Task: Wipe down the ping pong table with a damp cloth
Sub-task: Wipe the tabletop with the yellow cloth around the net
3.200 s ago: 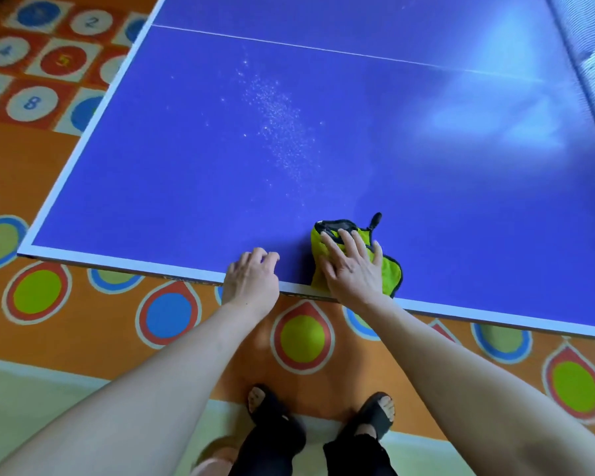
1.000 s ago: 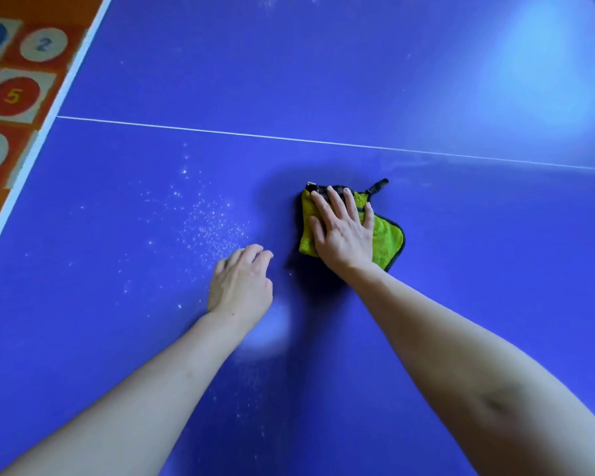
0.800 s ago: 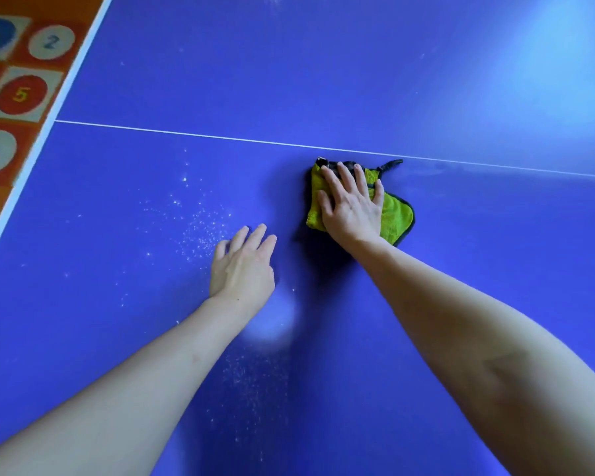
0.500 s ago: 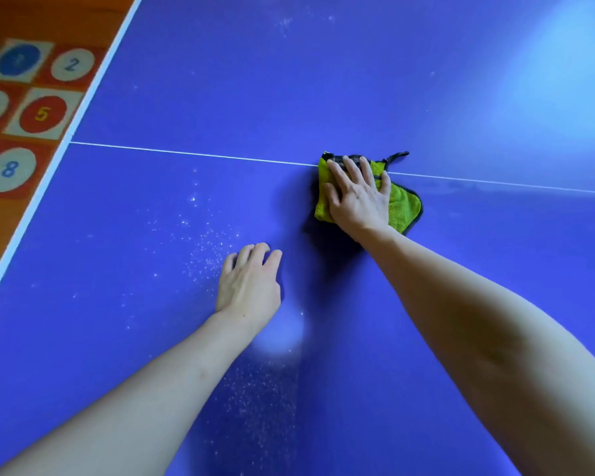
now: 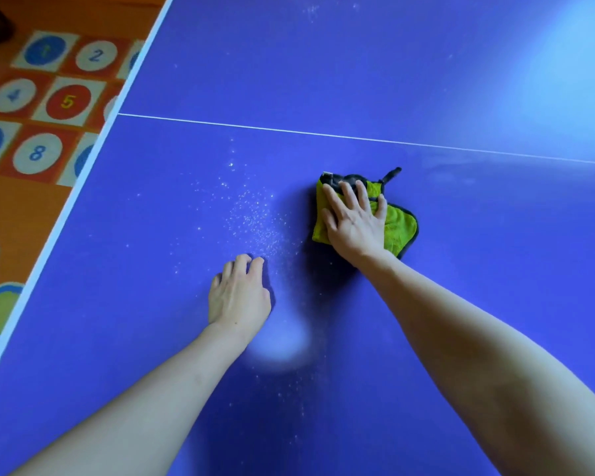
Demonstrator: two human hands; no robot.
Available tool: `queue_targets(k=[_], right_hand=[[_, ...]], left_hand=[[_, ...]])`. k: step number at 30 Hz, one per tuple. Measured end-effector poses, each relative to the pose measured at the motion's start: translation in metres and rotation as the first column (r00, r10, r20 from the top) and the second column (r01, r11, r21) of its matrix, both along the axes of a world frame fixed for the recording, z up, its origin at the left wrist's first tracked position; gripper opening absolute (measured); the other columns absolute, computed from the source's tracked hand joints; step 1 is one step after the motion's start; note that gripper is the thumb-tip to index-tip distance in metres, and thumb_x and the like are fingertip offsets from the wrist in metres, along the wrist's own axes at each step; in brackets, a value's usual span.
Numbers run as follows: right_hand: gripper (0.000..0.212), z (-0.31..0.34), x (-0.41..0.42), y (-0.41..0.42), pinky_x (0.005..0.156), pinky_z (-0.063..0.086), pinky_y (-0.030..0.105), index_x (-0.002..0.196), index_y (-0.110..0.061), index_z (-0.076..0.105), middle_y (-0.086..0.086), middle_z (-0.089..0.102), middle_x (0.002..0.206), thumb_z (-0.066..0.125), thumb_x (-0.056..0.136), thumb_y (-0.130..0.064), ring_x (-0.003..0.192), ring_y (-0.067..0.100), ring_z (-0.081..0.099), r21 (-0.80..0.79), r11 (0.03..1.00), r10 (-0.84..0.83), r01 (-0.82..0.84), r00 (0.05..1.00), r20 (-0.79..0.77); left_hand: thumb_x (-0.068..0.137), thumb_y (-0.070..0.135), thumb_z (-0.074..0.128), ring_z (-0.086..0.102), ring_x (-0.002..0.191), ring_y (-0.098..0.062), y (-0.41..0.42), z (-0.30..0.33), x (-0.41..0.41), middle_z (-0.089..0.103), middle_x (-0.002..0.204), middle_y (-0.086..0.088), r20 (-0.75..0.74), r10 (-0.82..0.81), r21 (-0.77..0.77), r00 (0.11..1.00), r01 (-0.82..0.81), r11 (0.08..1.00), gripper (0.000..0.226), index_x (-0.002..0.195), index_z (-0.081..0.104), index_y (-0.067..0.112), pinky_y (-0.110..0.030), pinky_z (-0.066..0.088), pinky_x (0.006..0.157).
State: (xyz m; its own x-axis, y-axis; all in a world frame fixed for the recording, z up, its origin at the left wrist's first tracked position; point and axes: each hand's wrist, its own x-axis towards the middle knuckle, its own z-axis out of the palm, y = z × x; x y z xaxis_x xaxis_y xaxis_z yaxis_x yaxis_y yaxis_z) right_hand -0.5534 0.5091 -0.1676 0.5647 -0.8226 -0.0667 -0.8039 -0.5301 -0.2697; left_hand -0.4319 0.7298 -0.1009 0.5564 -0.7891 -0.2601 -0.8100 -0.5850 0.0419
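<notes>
Right hand [image 5: 354, 225], fingers spread flat, presses a folded lime-green microfibre cloth with black trim [image 5: 397, 231] onto the blue ping pong desk [image 5: 426, 80]. Left hand [image 5: 239, 297] rests loosely curled, holding nothing. White speckled residue [image 5: 251, 218] between hands and left edge remains unwiped. Numbered orange floor mat [image 5: 49, 104] lies beyond; nothing obstructs.

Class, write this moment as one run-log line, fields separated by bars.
right hand flat on green cloth | left hand rests on ping pong table | white specks unwiped
</notes>
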Motion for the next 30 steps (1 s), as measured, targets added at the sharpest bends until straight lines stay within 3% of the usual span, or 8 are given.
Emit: queue_targets(k=[6, 19, 24, 30], right_hand=[[0.058, 0.000, -0.015, 0.109, 0.123, 0.010, 0.064, 0.158, -0.044, 0.035, -0.007, 0.034, 0.167, 0.027, 0.102, -0.057, 0.161, 0.023, 0.017, -0.016, 1.000, 0.003, -0.003, 1.000, 0.001], [0.057, 0.001, -0.037, 0.323, 0.121, 0.017, 0.066, 0.158, -0.041, 0.038, -0.006, 0.040, 0.164, 0.037, 0.103, -0.052, 0.159, 0.025, 0.024, -0.051, 0.998, -0.036, 0.037, 0.999, 0.014], [0.064, 0.010, -0.033, 0.331, 0.123, 0.018, 0.065, 0.158, -0.044, 0.037, -0.011, 0.038, 0.165, 0.036, 0.094, -0.052, 0.159, 0.020, 0.023, -0.008, 0.997, -0.078, 0.078, 0.997, -0.004], [0.057, 0.008, -0.012, 0.306, 0.127, 0.009, 0.058, 0.162, -0.048, 0.025, -0.016, 0.027, 0.170, 0.022, 0.107, -0.059, 0.162, 0.015, 0.012, -0.007, 0.991, -0.135, 0.134, 0.990, -0.044]], left_hand=[[0.085, 0.019, 0.049, 0.050, 0.109, -0.022, 0.071, 0.003, 0.002, 0.050, 0.122, 0.002, 0.028, 0.106, -0.021, 0.994, -0.105, 0.994, 0.047, 0.132, 0.051, 0.022, -0.036, 0.040, 0.088], [0.093, 0.024, 0.048, 0.049, 0.117, -0.021, 0.199, 0.004, 0.025, 0.048, 0.130, 0.004, -0.046, -0.030, -0.017, 0.998, 0.030, 0.999, 0.037, 0.130, 0.049, 0.022, -0.035, 0.040, 0.092], [0.095, 0.019, 0.045, 0.045, 0.128, -0.017, 0.209, 0.001, 0.035, 0.046, 0.142, 0.007, -0.102, -0.075, 0.003, 0.992, 0.076, 0.997, 0.035, 0.129, 0.054, 0.022, -0.035, 0.039, 0.097], [0.092, 0.015, 0.042, 0.053, 0.110, -0.019, 0.183, 0.005, 0.060, 0.059, 0.115, 0.005, -0.135, -0.046, -0.028, 0.990, 0.043, 0.999, 0.030, 0.115, 0.061, 0.023, -0.035, 0.038, 0.091]])
